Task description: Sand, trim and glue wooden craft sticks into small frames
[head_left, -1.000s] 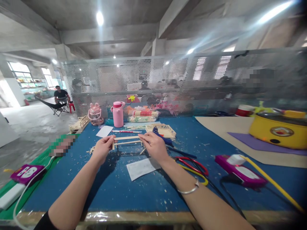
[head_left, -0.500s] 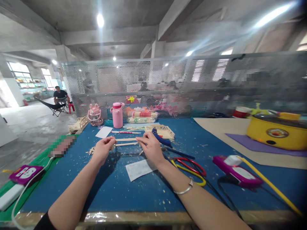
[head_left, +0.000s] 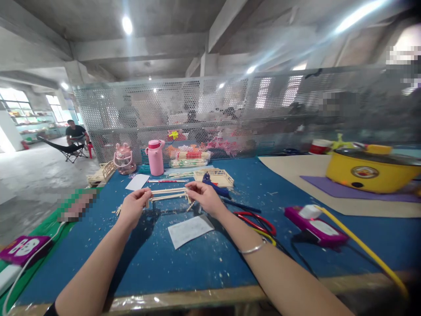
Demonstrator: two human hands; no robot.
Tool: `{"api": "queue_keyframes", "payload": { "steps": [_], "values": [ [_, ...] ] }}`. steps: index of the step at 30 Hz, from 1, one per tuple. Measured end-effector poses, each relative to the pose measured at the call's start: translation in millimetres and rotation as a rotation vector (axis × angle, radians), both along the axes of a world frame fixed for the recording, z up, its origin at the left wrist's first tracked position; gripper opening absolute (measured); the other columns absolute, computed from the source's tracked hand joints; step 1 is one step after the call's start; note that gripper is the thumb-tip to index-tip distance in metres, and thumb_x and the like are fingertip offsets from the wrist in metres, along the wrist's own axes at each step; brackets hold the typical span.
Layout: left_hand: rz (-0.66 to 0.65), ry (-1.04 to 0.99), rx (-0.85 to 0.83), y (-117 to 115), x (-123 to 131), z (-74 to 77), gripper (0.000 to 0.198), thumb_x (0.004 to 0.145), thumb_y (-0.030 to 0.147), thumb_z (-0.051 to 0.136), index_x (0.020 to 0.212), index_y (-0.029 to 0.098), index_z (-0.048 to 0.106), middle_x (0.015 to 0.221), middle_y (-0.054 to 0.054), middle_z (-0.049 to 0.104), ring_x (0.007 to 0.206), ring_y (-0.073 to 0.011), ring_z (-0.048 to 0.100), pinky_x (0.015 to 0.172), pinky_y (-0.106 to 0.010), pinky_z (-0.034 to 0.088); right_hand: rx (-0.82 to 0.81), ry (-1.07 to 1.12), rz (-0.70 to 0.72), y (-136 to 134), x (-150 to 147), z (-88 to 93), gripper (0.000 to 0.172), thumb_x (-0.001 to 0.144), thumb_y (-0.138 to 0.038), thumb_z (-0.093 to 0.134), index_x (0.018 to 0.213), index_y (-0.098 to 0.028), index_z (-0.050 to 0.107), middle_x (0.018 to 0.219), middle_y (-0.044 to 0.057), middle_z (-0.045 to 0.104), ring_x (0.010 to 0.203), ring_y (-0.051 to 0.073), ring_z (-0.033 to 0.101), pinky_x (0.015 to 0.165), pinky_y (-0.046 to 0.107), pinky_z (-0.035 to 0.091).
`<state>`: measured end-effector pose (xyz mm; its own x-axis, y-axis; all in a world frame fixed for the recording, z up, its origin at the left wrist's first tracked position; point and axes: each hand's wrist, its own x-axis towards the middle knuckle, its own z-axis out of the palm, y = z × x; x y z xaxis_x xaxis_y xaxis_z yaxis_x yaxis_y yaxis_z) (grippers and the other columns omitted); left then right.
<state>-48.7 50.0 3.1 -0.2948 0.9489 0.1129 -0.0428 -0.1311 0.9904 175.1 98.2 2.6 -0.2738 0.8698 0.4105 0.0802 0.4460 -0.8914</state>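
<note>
Between my hands, a small frame of thin wooden sticks [head_left: 169, 191] is held just above the blue table mat [head_left: 131, 267]. My left hand [head_left: 134, 206] pinches its left end, and my right hand [head_left: 205, 197] pinches its right end. Two long sticks span the gap, with short pieces at the ends partly hidden by my fingers. Below lies a white sheet of paper [head_left: 190, 231]. Behind my right hand are a blue glue gun [head_left: 217, 188] and a shallow tray-like piece made of sticks [head_left: 219, 177].
Red-handled scissors [head_left: 258, 221] lie by my right forearm, near a purple power strip [head_left: 317, 228] with a yellow cord. A pink bottle [head_left: 155, 159], bundled sticks [head_left: 190, 160] and a yellow electric pot [head_left: 371, 169] stand farther back. A person [head_left: 75, 132] sits at far left.
The whole view has shifted, so the table things appear a little farther left. Both hands still grip the stick frame at its ends.
</note>
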Motion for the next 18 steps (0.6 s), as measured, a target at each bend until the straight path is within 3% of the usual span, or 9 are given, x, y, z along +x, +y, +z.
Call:
{"api": "queue_keyframes", "payload": {
  "steps": [10, 18],
  "values": [
    [-0.001, -0.001, 0.024, 0.9, 0.0, -1.3, 0.055, 0.043, 0.052, 0.076, 0.078, 0.011, 0.067, 0.065, -0.002, 0.066, 0.052, -0.0077, 0.047, 0.05, -0.02, 0.034, -0.091, 0.078, -0.002, -1.8, -6.4, -1.3, 0.026, 0.065, -0.037, 0.065, 0.08, -0.016, 0.064, 0.054, -0.005, 0.051, 0.047, 0.008, 0.042, 0.049, 0.024, 0.034],
    [-0.032, 0.035, 0.148, -0.5, -3.2, 2.9, 0.05, 0.056, 0.044, 0.072, 0.095, 0.012, 0.067, 0.072, -0.002, 0.067, 0.061, -0.0096, 0.051, 0.058, -0.021, 0.038, -0.151, 0.223, 0.0, -0.5, -7.1, 1.4, 0.028, 0.058, -0.038, 0.071, 0.077, -0.018, 0.063, 0.066, -0.003, 0.061, 0.056, 0.009, 0.046, 0.057, 0.024, 0.034]
  ]
}}
